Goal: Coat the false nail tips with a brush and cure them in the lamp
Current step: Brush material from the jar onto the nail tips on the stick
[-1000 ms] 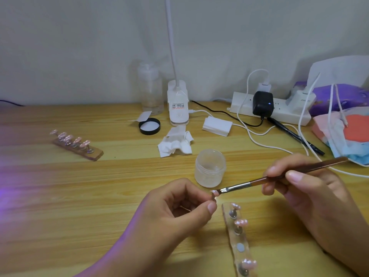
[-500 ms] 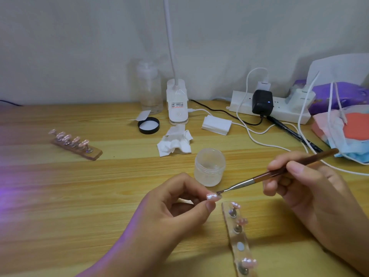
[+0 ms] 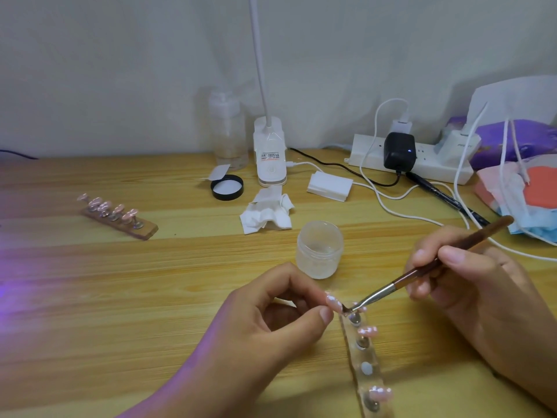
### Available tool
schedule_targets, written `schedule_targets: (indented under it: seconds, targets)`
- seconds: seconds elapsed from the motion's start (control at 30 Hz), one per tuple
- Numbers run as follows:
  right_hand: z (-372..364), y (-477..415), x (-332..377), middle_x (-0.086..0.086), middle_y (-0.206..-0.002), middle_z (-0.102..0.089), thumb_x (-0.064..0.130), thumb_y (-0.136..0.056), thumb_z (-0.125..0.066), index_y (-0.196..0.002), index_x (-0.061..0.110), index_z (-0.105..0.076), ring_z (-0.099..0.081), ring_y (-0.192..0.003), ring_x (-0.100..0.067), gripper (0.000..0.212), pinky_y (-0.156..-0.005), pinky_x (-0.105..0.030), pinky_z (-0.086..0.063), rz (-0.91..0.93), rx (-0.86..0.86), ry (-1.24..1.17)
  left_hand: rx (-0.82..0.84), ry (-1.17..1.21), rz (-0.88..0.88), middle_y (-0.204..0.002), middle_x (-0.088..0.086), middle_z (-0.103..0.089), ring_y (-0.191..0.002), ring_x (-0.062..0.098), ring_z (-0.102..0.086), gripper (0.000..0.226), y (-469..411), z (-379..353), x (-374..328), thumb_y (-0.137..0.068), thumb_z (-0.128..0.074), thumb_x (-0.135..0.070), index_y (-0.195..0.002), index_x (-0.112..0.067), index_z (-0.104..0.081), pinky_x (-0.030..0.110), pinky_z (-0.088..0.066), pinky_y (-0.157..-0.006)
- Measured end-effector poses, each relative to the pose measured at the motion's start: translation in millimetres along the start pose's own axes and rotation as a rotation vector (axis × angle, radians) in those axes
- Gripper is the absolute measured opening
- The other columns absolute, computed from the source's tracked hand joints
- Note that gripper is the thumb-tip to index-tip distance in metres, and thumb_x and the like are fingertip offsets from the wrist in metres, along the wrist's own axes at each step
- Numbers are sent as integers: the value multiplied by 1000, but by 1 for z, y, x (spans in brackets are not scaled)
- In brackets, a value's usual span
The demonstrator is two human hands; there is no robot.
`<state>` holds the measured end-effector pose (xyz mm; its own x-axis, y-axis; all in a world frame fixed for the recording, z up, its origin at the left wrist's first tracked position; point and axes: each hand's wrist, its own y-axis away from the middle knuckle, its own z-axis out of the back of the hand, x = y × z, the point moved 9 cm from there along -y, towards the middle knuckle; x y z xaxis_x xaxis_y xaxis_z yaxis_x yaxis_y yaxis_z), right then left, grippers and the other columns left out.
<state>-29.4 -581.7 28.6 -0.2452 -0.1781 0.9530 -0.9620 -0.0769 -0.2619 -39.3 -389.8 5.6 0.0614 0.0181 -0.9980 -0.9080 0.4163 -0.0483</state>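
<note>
Pinching one nail tip near the holder strip, the left hand steadies it; the right hand grips the brush, whose pressure could flick it loose or smear skin.

Crumpled white tissue noted on the wooden table, beyond the fingers. Clear bottle set farther back, by the wall. White power strip, black adapter plugged in, placed beyond and right of the fingers; white cables trailed from it. Face masks stacked at far right.
</note>
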Motion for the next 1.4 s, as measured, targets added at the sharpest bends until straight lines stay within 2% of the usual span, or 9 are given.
schedule_targets:
  seconds: [0.2, 0.37, 0.53, 0.67, 0.8, 1.0, 1.2, 1.3, 1.4]
  targets:
    - [1, 0, 1, -5, -61, -56, 19, -73, -51, -65, 15, -68, -55, -53, -15, 19, -56, -16, -48, -4, 4, -69, -28, -4, -5, -85, -1, -69, -74, 12, -58, 21, -1, 5, -2, -69, -67, -44, -82, -28, -72, 16, -45, -68]
    - [4, 0, 3, -3, -65, -62, 6, -79, -32, -72, 17, -74, -59, -57, -13, 44, -60, -15, -50, 37, -13, -56, -22, -14, 7, -87, 5, -69, -73, 12, -58, 19, -1, 3, -4, -69, -69, -42, -81, -28, -73, 16, -43, -67]
    - [1, -1, 3, -3, -68, -64, 13, -75, -47, -73, 16, -75, -61, -61, -13, 28, -62, -16, -51, 48, 27, -45, -29, -23, 12, -83, 8, -67, -69, 14, -52, 7, 0, 2, -5, -75, -68, -31, -78, -29, -74, 17, -38, -62]
    - [0, 1, 2, -2, -73, -66, 19, -77, -48, -78, 17, -75, -63, -65, -14, 27, -65, -18, -52, 64, 53, 3, -22, -16, 17, -79, 0, -69, -68, 10, -53, 5, 0, 2, -4, -75, -68, -29, -77, -28, -73, 14, -39, -61]
    - [5, 1, 2, -2, -74, -67, 22, -78, -50, -80, 18, -76, -65, -67, -15, 26, -67, -19, -53, 81, -5, 54, -12, -21, 5, -80, -1, -69, -68, 12, -52, 5, 0, 1, -5, -77, -67, -28, -78, -29, -72, 14, -39, -60]
    - [10, -1, 4, -4, -68, -65, 12, -80, -46, -76, 17, -75, -64, -63, -14, 29, -65, -18, -53, 83, -47, -9, -14, -21, -13, -89, 15, -65, -74, 15, -55, 18, 0, 2, -1, -70, -66, -42, -81, -28, -71, 18, -41, -65]
    - [0, 0, 3, -4, -70, -66, 20, -78, -47, -78, 18, -75, -64, -64, -16, 28, -65, -18, -53, 83, 53, -10, -26, -15, -8, -83, 15, -63, -67, 8, -52, 4, 0, 2, -3, -76, -67, -26, -77, -27, -70, 11, -41, -58]
    - [0, 1, 4, -3, -72, -67, 19, -79, -47, -80, 18, -75, -65, -65, -16, 28, -65, -19, -53, 93, 55, 12, -11, -9, -12, -81, 12, -64, -68, 6, -53, 13, 0, 1, -3, -70, -68, -37, -78, -27, -70, 10, -41, -58]
    - [-1, 2, 4, -2, -74, -67, 19, -80, -48, -81, 18, -75, -65, -66, -15, 27, -66, -20, -54, 94, 43, 49, -10, -11, -15, -71, 0, -62, -61, 3, -49, 13, 0, 1, -4, -70, -67, -38, -76, -28, -70, 9, -38, -56]
